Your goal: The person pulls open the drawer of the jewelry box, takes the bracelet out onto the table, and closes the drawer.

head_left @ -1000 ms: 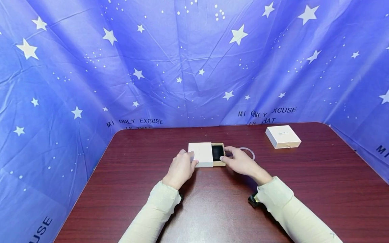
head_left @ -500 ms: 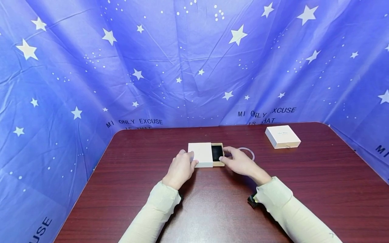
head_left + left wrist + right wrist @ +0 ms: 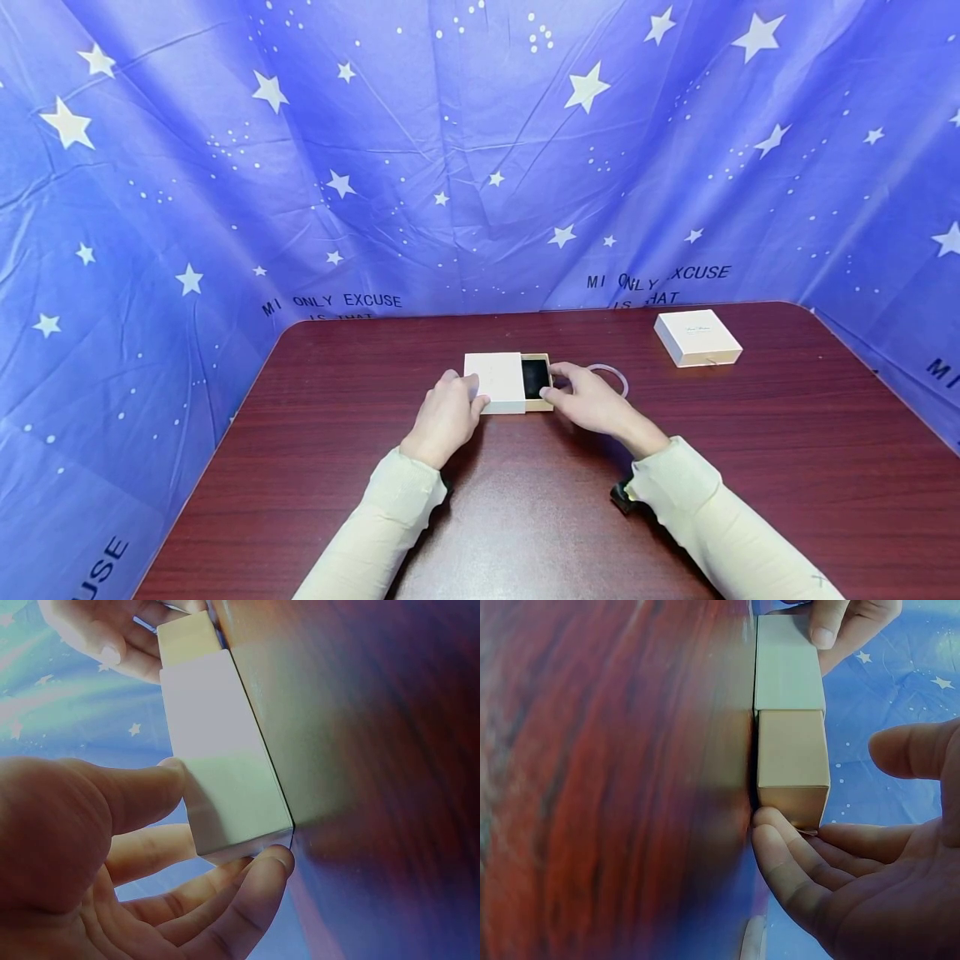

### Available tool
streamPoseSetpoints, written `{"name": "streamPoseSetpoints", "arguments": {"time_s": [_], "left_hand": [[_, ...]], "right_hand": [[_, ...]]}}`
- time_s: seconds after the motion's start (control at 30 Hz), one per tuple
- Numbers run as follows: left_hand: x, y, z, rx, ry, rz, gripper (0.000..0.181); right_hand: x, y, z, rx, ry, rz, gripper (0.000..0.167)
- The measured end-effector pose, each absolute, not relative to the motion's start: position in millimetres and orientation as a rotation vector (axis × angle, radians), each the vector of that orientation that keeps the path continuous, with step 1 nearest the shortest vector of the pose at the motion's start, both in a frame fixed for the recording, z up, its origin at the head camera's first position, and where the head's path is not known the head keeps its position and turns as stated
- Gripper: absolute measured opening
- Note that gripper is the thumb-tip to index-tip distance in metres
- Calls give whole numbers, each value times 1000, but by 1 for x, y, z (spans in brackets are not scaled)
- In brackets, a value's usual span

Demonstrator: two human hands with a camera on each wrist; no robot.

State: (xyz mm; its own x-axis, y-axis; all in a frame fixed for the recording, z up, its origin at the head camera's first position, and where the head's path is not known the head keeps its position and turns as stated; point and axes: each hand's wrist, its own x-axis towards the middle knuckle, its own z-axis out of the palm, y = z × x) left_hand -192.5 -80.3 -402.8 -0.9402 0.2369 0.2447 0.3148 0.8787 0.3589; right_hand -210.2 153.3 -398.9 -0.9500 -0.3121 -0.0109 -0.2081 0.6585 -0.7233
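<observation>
A white slide-out gift box (image 3: 493, 379) lies on the table, its tan drawer (image 3: 791, 750) partly out to the right. Inside the drawer shows a black lining (image 3: 534, 377). My left hand (image 3: 444, 417) holds the white sleeve at its left end, thumb on its upper edge and fingers at the end face. At the other end, the fingertips of my right hand (image 3: 592, 400) touch the drawer's end. Its thumb stands apart from the box in the right wrist view. Part of the drawer's far rim is hidden by the right fingers.
Just behind my right hand lies a pale purple ring-shaped band (image 3: 621, 379), partly covered by the hand. A second white box (image 3: 699, 337), closed, sits at the back right of the dark red wooden table (image 3: 510, 517). Blue star-printed cloth (image 3: 450, 150) hangs around the table.
The drawer has slid very slightly left into the sleeve, and my right hand has shifted left with it. The left hand and the sleeve look nearly still.
</observation>
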Motion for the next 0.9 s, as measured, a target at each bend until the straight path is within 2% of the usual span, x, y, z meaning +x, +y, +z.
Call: {"name": "streamPoseSetpoints", "arguments": {"time_s": [0.9], "left_hand": [[-193, -80, -403, -420, -2860, -592, 19]], "right_hand": [[-210, 151, -400, -424, 2658, -1247, 50]]}}
